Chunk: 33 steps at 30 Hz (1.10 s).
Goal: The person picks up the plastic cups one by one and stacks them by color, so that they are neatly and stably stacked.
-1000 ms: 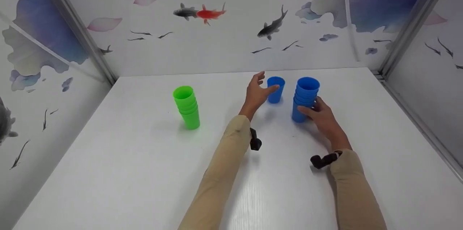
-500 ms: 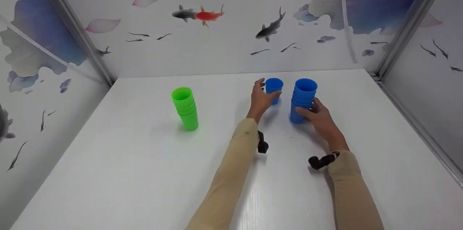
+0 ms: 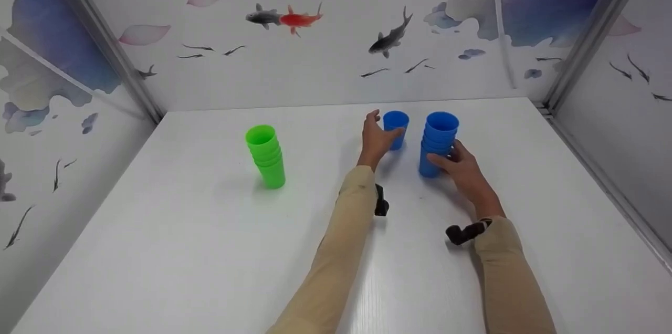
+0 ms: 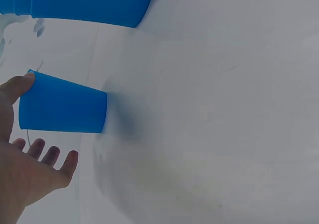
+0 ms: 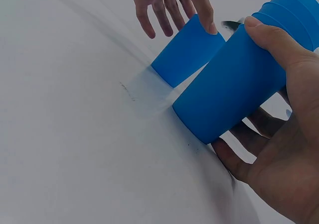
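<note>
A single blue cup point(image 3: 396, 124) stands upright on the white table. My left hand point(image 3: 376, 139) is around it, its thumb at the rim in the left wrist view and the other fingers point(image 4: 67, 169) spread apart from the cup's far side. To the right, my right hand point(image 3: 464, 168) holds a stack of nested blue cups point(image 3: 433, 160). The thumb point(image 5: 271, 37) lies against the lower cup's side, and the other fingers curl around behind. That stack rests upright on the table.
A stack of nested green cups point(image 3: 273, 174) stands on the left part of the white table point(image 3: 184, 239). Walls with painted fish and leaves rise at the back and both sides. Each wrist carries a small black camera point(image 3: 464, 233).
My left hand has shifted right and closer around the single blue cup. The right hand stays on the blue stack, and the cups stand where they were.
</note>
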Motion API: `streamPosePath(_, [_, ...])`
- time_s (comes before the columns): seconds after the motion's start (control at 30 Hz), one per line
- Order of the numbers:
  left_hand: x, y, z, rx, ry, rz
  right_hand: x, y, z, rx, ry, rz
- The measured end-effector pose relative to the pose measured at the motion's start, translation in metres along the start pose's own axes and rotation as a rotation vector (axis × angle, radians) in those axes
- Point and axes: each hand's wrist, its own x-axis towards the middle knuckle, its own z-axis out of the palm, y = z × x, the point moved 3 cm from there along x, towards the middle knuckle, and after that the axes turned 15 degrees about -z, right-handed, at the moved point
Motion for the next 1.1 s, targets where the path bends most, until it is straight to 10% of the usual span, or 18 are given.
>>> streamPosePath(0.63, [-0.005,0.001,0.011,-0.008,0.052,-0.014,0.000,0.001,-0.003,-0.029,-0.010,-0.015])
streamPosePath(1.1, [-0.019,0.006,0.009,0.007,-0.039,0.054,0.001,0.000,0.001,-0.031,-0.037,0.037])
